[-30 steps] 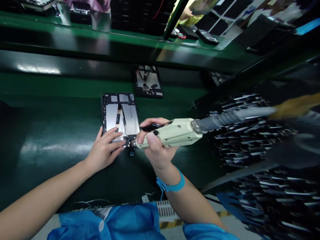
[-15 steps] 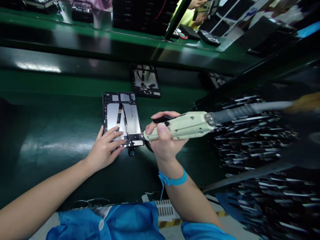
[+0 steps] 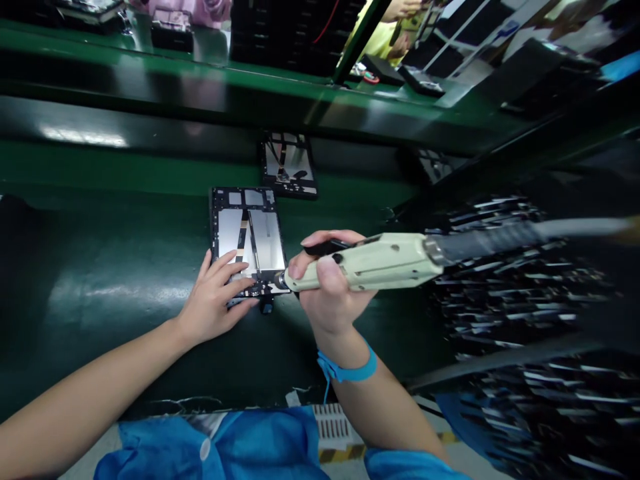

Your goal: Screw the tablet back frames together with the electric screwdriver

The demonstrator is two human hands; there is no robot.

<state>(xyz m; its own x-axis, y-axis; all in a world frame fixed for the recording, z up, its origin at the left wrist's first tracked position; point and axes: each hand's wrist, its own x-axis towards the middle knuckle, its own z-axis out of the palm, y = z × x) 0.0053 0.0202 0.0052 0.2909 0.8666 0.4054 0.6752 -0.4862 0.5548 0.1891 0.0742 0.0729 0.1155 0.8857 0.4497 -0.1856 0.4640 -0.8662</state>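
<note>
An opened tablet with its back cover off lies flat on the dark green belt, its silver battery panels showing. My left hand rests flat on the tablet's near left corner, fingers spread. My right hand grips a pale green electric screwdriver, whose tip touches the tablet's near right corner. A grey cable runs from the screwdriver off to the right. A blue wrist strap circles my right wrist.
A second opened tablet lies further back on the belt. A rack of dark stacked parts fills the right side. A raised green shelf runs across the back, where another person's hands work.
The screwdriver tip has shifted from the tablet's near edge middle to its near right corner, then eased slightly left. My left hand has stayed pressed on the tablet.
</note>
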